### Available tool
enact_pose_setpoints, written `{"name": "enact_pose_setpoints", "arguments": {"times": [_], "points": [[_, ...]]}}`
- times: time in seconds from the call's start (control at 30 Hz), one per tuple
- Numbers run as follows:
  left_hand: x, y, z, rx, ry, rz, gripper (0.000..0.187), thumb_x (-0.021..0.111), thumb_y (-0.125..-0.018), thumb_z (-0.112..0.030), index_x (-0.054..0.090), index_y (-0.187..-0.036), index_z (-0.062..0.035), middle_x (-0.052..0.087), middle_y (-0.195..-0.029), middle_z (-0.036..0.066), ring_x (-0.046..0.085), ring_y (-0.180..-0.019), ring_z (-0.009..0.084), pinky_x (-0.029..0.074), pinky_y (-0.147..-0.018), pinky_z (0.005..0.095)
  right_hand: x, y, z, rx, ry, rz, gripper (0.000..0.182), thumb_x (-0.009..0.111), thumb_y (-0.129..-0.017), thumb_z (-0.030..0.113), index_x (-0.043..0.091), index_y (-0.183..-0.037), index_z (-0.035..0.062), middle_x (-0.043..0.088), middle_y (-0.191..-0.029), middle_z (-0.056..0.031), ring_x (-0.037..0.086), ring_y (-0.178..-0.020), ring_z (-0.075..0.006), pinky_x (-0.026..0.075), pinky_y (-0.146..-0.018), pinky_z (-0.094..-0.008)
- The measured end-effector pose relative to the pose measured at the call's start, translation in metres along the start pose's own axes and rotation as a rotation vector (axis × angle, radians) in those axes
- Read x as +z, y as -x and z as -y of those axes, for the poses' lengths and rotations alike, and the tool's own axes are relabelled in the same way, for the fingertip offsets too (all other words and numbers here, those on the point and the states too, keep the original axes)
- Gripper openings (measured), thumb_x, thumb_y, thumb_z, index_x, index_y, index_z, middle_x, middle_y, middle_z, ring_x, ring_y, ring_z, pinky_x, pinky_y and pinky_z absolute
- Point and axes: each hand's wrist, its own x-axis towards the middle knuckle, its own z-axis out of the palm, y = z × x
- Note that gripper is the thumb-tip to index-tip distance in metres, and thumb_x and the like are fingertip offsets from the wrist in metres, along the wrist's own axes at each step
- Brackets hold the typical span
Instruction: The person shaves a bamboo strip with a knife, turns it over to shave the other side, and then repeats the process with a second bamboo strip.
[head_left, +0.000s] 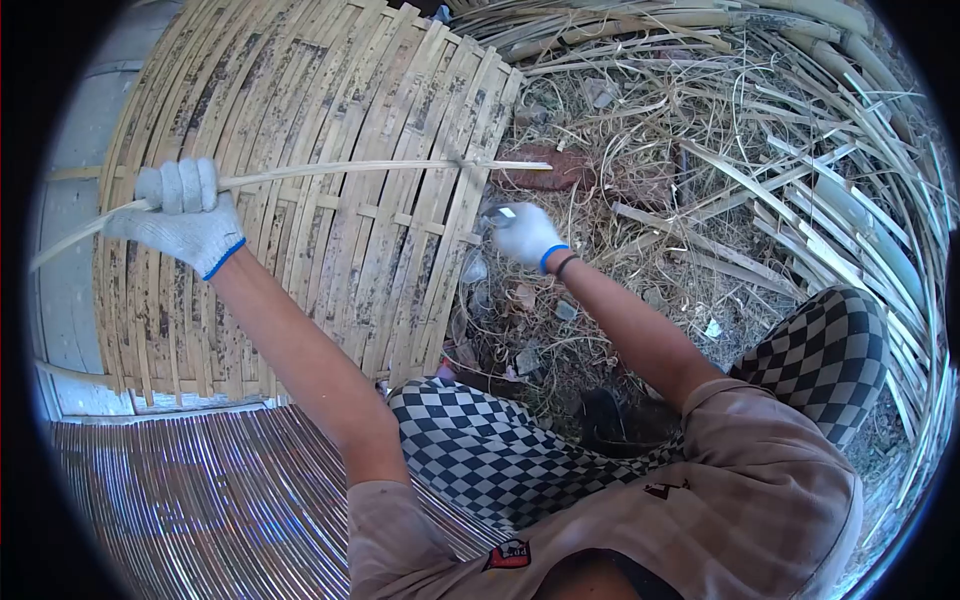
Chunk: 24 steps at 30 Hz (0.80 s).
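My left hand (180, 210), in a white knit glove with a blue cuff, is closed around a long pale bamboo strip (340, 168). The strip runs rightward over a woven bamboo panel (270, 110), and its cut end lies past the panel's right edge. To the right, my gloved right hand (527, 236) is closed around the handle of a knife (462, 160). Its blade is smeared by motion and crosses the strip near the free end in this view. A reddish-brown block (545, 170) sits on the ground behind that end.
Shavings and thin bamboo scraps (620, 130) litter the ground at right. Split bamboo lengths (850, 250) are piled along the far right, with more bamboo poles (640, 30) at the back. A ribbed, shiny mat (220, 490) lies at lower left, beside my checkered trouser legs.
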Motion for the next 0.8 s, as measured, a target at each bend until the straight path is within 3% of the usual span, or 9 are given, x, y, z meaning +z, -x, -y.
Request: {"name": "enact_pose_setpoints", "arguments": {"times": [0.03,0.1,0.17,0.23,0.3,0.4,0.57,0.67,0.8], "points": [[-0.013,-0.001,0.002,0.004,0.031,0.029,0.076,0.029,-0.086,-0.091,0.025,-0.057,-0.0214,0.018,-0.047,-0.006,0.012,-0.04,0.0097,0.01,-0.039,0.0273,0.002,-0.026,-0.05,0.376,-0.014,0.114,0.04,0.059,-0.094,0.035,0.071,-0.112,0.0016,0.074,-0.092,-0.0215,0.074,-0.088,-0.0358,0.058,-0.075,-0.0443],[-0.027,0.0,0.005,-0.005,0.054,0.075,0.075,0.034,-0.085,-0.091,0.026,-0.057,-0.0215,0.02,-0.046,-0.006,0.014,-0.039,0.0089,0.01,-0.037,0.0268,0.0,-0.033,-0.088,-0.069,0.715,0.133,0.042,0.05,-0.099,0.033,0.067,-0.108,-0.004,0.073,-0.09,-0.0249,0.072,-0.088,-0.0411,0.058,-0.078,-0.051],[-0.034,-0.003,0.004,0.0,0.096,0.103,0.076,0.033,-0.084,-0.092,0.026,-0.057,-0.0215,0.02,-0.046,-0.006,0.014,-0.039,0.0089,0.01,-0.037,0.0264,0.014,-0.029,-0.085,0.057,0.412,0.046,0.041,0.049,-0.099,0.032,0.067,-0.109,-0.0035,0.072,-0.092,-0.0263,0.072,-0.091,-0.042,0.057,-0.082,-0.0519],[-0.031,-0.003,0.006,0.025,0.047,0.022,0.076,0.034,-0.083,-0.093,0.027,-0.057,-0.0209,0.019,-0.047,-0.006,0.014,-0.039,0.0093,0.011,-0.038,0.0267,0.014,-0.023,-0.055,-0.271,0.638,0.001,0.035,0.047,-0.1,0.028,0.068,-0.11,0.0011,0.071,-0.097,-0.0284,0.07,-0.095,-0.0421,0.056,-0.086,-0.05],[-0.022,-0.007,0.005,0.021,0.118,0.018,0.077,0.035,-0.083,-0.092,0.027,-0.058,-0.0204,0.019,-0.047,-0.006,0.012,-0.039,0.0095,0.011,-0.038,0.0272,0.008,-0.002,0.011,0.043,0.002,0.02,0.034,0.056,-0.091,0.023,0.07,-0.116,0.0044,0.072,-0.091,-0.0268,0.071,-0.09,-0.043,0.054,-0.081,-0.0474],[-0.02,-0.012,0.009,0.021,0.129,0.062,0.071,0.031,-0.093,-0.083,0.028,-0.06,-0.0195,0.02,-0.05,-0.005,0.013,-0.044,0.01,0.014,-0.04,0.0271,-0.007,0.008,0.055,-0.138,0.039,0.141,0.034,0.06,-0.087,0.021,0.068,-0.115,0.0044,0.071,-0.086,-0.0259,0.071,-0.083,-0.0427,0.056,-0.076,-0.0486],[-0.004,-0.023,0.023,0.042,0.047,-0.043,0.061,0.029,-0.107,-0.06,0.031,-0.062,-0.0192,0.022,-0.054,-0.005,0.016,-0.049,0.0108,0.018,-0.044,0.0265,0.002,0.002,0.048,-0.263,0.149,-0.248,0.026,0.063,-0.087,0.025,0.058,-0.104,0.005,0.069,-0.079,-0.0224,0.069,-0.079,-0.0439,0.055,-0.072,-0.0527],[0.005,-0.022,0.023,0.034,0.02,0.056,0.044,0.042,-0.102,-0.031,0.03,-0.062,-0.0184,0.025,-0.055,-0.004,0.018,-0.047,0.0115,0.018,-0.043,0.028,0.0,0.007,0.061,-0.285,0.104,-0.234,0.025,0.064,-0.088,0.027,0.056,-0.1,0.0062,0.068,-0.078,-0.0217,0.069,-0.079,-0.0446,0.054,-0.071,-0.0532],[0.03,-0.012,0.027,0.12,-0.001,-0.002,0.052,0.034,-0.108,-0.046,0.033,-0.064,-0.0185,0.023,-0.054,-0.005,0.015,-0.048,0.0109,0.017,-0.042,0.027,-0.007,0.013,0.086,-0.268,0.061,-0.129,0.02,0.063,-0.087,0.022,0.058,-0.099,0.0072,0.068,-0.079,-0.0202,0.068,-0.08,-0.044,0.054,-0.073,-0.0516]]}}
